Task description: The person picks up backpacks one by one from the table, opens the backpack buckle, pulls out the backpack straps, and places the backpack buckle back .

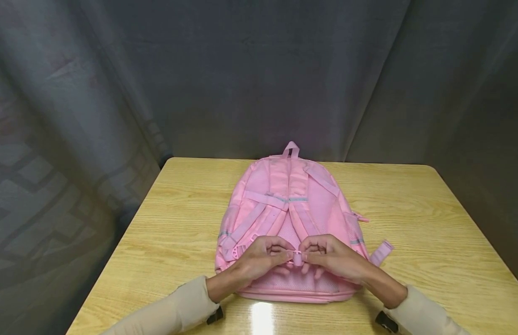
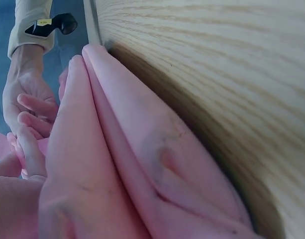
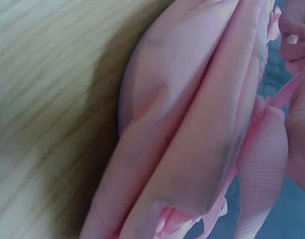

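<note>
Lower centre of the frame: left hand and right hand meet, both pinching a small pink buckle atop the pink backpack.

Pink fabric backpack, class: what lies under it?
The pink fabric backpack lies strap-side up on the light wooden table. Only tabletop shows around it; anything beneath is covered.
</note>
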A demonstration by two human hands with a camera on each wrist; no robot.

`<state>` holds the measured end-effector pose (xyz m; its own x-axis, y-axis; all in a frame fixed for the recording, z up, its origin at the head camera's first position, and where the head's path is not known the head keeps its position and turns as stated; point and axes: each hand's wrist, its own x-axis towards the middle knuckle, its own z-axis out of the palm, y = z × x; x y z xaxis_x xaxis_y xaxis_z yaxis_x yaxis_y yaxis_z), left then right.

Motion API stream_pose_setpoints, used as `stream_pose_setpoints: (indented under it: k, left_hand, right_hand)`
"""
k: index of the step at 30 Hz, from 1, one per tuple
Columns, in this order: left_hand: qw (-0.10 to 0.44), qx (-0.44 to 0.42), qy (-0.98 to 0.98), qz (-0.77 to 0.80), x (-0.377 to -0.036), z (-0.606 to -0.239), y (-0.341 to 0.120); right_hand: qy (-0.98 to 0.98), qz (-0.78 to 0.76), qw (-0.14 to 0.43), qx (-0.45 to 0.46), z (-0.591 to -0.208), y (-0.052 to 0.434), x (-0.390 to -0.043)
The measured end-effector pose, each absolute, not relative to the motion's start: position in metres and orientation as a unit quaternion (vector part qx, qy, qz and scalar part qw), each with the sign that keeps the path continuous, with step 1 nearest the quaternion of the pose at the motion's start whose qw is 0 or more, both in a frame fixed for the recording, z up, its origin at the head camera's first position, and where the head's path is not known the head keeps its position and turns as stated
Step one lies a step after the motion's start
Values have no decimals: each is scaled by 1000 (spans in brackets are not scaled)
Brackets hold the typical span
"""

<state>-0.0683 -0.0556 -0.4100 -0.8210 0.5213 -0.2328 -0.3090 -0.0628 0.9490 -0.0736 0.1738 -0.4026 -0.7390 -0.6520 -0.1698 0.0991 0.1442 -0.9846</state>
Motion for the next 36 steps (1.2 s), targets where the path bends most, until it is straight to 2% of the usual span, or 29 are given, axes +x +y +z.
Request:
stream_pose_setpoints:
  k: [12, 21, 36]
  left_hand:
    - [298, 72, 620, 722, -69, -408, -56]
    - [303, 79, 635, 706, -69, -407, -56]
    - [305, 83, 614, 723, -69, -411, -58]
  right_hand:
    - [699, -612, 264, -261, -405, 175, -74]
    - [704, -599, 268, -271, -402, 176, -75]
    - [684, -641, 299, -178, -402, 170, -72]
